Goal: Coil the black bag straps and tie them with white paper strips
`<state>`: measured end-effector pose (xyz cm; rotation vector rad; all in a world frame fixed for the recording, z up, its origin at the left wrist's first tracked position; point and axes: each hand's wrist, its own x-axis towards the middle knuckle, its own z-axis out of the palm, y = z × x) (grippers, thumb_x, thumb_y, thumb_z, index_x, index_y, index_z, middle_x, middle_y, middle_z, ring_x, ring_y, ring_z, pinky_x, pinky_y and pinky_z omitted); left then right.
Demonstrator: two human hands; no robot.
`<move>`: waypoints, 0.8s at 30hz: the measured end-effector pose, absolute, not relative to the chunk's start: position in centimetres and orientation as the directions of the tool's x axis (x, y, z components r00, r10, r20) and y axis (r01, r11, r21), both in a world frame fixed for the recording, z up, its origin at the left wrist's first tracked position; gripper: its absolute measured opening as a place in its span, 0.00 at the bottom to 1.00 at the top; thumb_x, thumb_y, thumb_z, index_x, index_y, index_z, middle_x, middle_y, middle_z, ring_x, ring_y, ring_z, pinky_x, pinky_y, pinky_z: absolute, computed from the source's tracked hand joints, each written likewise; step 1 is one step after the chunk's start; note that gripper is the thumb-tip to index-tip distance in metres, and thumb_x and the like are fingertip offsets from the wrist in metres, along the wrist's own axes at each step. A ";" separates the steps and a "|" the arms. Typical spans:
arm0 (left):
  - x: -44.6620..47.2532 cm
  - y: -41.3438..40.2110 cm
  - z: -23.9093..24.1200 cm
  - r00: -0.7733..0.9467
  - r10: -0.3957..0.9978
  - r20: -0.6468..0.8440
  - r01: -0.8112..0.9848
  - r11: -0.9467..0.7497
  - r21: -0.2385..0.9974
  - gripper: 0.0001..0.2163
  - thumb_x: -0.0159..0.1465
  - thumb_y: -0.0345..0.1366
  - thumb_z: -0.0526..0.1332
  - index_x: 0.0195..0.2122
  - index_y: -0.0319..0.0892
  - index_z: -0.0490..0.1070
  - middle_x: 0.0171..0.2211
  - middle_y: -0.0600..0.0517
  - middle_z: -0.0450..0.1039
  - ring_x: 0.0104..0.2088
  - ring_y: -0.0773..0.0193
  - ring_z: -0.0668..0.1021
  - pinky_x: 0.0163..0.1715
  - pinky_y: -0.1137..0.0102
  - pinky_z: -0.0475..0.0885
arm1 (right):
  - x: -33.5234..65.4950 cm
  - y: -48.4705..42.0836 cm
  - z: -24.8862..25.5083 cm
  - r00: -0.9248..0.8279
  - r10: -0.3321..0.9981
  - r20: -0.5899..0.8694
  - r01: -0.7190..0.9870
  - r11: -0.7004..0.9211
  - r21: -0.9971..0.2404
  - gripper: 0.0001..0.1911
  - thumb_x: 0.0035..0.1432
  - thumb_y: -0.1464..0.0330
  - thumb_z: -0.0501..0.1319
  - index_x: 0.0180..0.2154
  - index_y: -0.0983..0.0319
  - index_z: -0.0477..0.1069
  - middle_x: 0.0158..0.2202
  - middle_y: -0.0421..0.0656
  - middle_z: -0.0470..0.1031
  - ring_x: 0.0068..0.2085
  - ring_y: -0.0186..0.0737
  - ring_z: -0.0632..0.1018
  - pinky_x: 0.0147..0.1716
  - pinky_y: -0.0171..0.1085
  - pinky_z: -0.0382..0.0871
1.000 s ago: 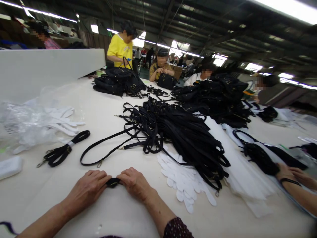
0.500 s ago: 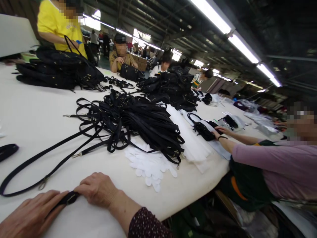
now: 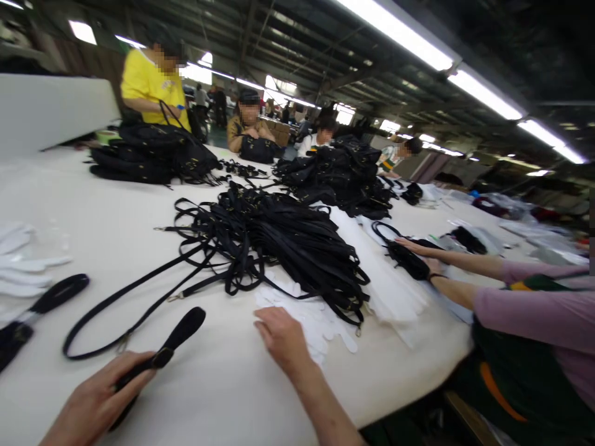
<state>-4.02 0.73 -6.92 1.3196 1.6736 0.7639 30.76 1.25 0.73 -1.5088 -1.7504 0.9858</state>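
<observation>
My left hand (image 3: 95,399) is closed on a folded black strap bundle (image 3: 174,337), which points up and to the right over the white table (image 3: 223,390). My right hand (image 3: 281,337) lies flat with fingers stretched out, empty, at the edge of a heap of white gloves (image 3: 316,316). Just beyond the gloves sits a large pile of black straps (image 3: 279,241). One long loose strap (image 3: 125,294) runs from that pile toward my left hand.
Another bundled strap (image 3: 44,303) and more white gloves (image 3: 21,263) lie at the far left. A person in a pink sleeve (image 3: 520,297) at the right handles a black bag (image 3: 409,260). Piles of black bags (image 3: 153,155) and several seated people fill the far side.
My hands have come apart. The left one has lifted the strap bundle off to the left, and the right one has let go and moved right to the white gloves. The view has swung back left.
</observation>
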 end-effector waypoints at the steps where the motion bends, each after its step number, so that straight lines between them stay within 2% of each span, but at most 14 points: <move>1: -3.9 0.8 -5.9 -0.085 0.948 -0.306 0.411 0.313 0.856 0.20 0.44 0.53 0.73 0.37 0.52 0.81 0.42 0.54 0.81 0.53 0.48 0.75 0.53 0.69 0.69 | 32.2 1.3 0.6 -0.130 0.991 -0.023 0.571 0.056 -0.819 0.11 0.66 0.65 0.57 0.47 0.61 0.73 0.51 0.49 0.73 0.52 0.46 0.74 0.50 0.47 0.71; 2: -3.7 0.8 -4.8 -0.096 0.922 -0.375 0.339 0.384 0.859 0.20 0.47 0.52 0.73 0.39 0.50 0.81 0.39 0.53 0.81 0.51 0.49 0.77 0.50 0.69 0.71 | 33.6 1.5 0.3 -0.082 0.996 -0.042 0.652 0.022 -0.758 0.09 0.65 0.70 0.57 0.43 0.62 0.74 0.49 0.51 0.74 0.53 0.49 0.73 0.48 0.46 0.70; 3: -3.4 0.8 -3.8 -0.089 0.889 -0.448 0.236 0.456 0.858 0.20 0.49 0.50 0.72 0.41 0.49 0.80 0.35 0.53 0.81 0.47 0.51 0.78 0.43 0.70 0.74 | 34.9 1.6 -0.1 0.015 0.997 -0.073 0.843 -0.052 -0.535 0.07 0.62 0.72 0.58 0.40 0.61 0.74 0.46 0.48 0.75 0.51 0.49 0.75 0.44 0.43 0.70; 4: -3.0 0.8 -3.0 -0.062 0.857 -0.512 0.109 0.516 0.850 0.22 0.51 0.50 0.72 0.44 0.47 0.78 0.31 0.53 0.79 0.41 0.54 0.80 0.35 0.70 0.75 | 36.0 1.7 -0.6 0.069 0.990 -0.119 0.947 -0.102 -0.305 0.06 0.60 0.73 0.59 0.38 0.60 0.74 0.45 0.46 0.76 0.49 0.49 0.76 0.40 0.42 0.69; 5: -2.5 0.7 -2.2 -0.032 0.828 -0.560 -0.019 0.560 0.828 0.23 0.53 0.50 0.71 0.47 0.46 0.77 0.30 0.53 0.79 0.36 0.56 0.80 0.29 0.71 0.74 | 36.8 1.7 -1.2 0.066 0.985 -0.158 0.980 -0.094 -0.176 0.06 0.61 0.72 0.57 0.37 0.60 0.73 0.44 0.45 0.76 0.46 0.47 0.78 0.36 0.39 0.67; 6: -2.1 0.6 -1.6 0.004 0.808 -0.590 -0.132 0.585 0.800 0.23 0.54 0.49 0.70 0.49 0.45 0.76 0.30 0.52 0.79 0.33 0.57 0.80 0.26 0.71 0.74 | 37.4 1.7 -1.7 0.068 0.982 -0.174 0.995 -0.079 -0.061 0.07 0.62 0.72 0.56 0.37 0.59 0.72 0.44 0.43 0.76 0.43 0.45 0.79 0.32 0.38 0.65; 8: -1.5 0.4 -1.0 0.037 0.787 -0.616 -0.304 0.596 0.743 0.22 0.56 0.45 0.70 0.50 0.43 0.75 0.40 0.48 0.81 0.36 0.58 0.81 0.28 0.69 0.77 | 37.9 1.7 -2.5 0.037 0.982 -0.188 0.999 -0.029 0.043 0.11 0.66 0.71 0.51 0.37 0.58 0.71 0.43 0.41 0.76 0.38 0.41 0.80 0.27 0.36 0.59; 10: -1.4 0.2 -1.0 0.016 0.764 -0.645 -0.418 0.591 0.690 0.21 0.55 0.39 0.72 0.49 0.41 0.75 0.45 0.44 0.81 0.40 0.57 0.82 0.32 0.67 0.80 | 37.8 1.7 -2.9 0.020 0.985 -0.171 0.996 -0.004 0.093 0.14 0.68 0.71 0.46 0.38 0.58 0.70 0.42 0.40 0.76 0.35 0.40 0.81 0.25 0.36 0.56; 13: -1.8 0.1 -1.3 0.005 0.740 -0.673 -0.543 0.567 0.619 0.18 0.54 0.32 0.73 0.46 0.38 0.76 0.39 0.44 0.82 0.35 0.59 0.83 0.33 0.67 0.81 | 37.5 1.9 -2.8 0.028 0.986 -0.166 0.992 -0.007 0.124 0.16 0.68 0.71 0.44 0.39 0.58 0.70 0.41 0.41 0.76 0.34 0.41 0.81 0.25 0.37 0.55; 16: -2.2 0.2 -1.5 0.021 0.728 -0.685 -0.627 0.543 0.558 0.15 0.56 0.29 0.70 0.45 0.35 0.76 0.35 0.45 0.81 0.32 0.61 0.82 0.32 0.67 0.82 | 37.5 2.1 -2.4 0.022 0.983 -0.183 0.999 -0.012 0.052 0.14 0.69 0.69 0.46 0.42 0.57 0.69 0.44 0.40 0.76 0.38 0.40 0.81 0.29 0.37 0.60; 20: -2.0 0.4 -1.3 0.000 0.719 -0.695 -0.669 0.517 0.534 0.13 0.58 0.28 0.68 0.45 0.34 0.76 0.34 0.45 0.81 0.31 0.61 0.82 0.32 0.68 0.82 | 37.5 2.2 -2.2 -0.022 0.974 -0.226 0.999 0.013 -0.042 0.11 0.66 0.70 0.50 0.42 0.57 0.70 0.46 0.40 0.75 0.45 0.40 0.79 0.33 0.35 0.62; 24: -1.3 0.1 -0.6 0.004 0.739 -0.674 -0.630 0.526 0.572 0.14 0.58 0.27 0.68 0.46 0.34 0.75 0.34 0.45 0.81 0.31 0.61 0.82 0.33 0.68 0.82 | 37.1 2.2 -2.1 -0.024 0.971 -0.237 1.000 0.027 0.008 0.15 0.67 0.69 0.47 0.37 0.58 0.71 0.41 0.41 0.76 0.40 0.40 0.79 0.29 0.36 0.59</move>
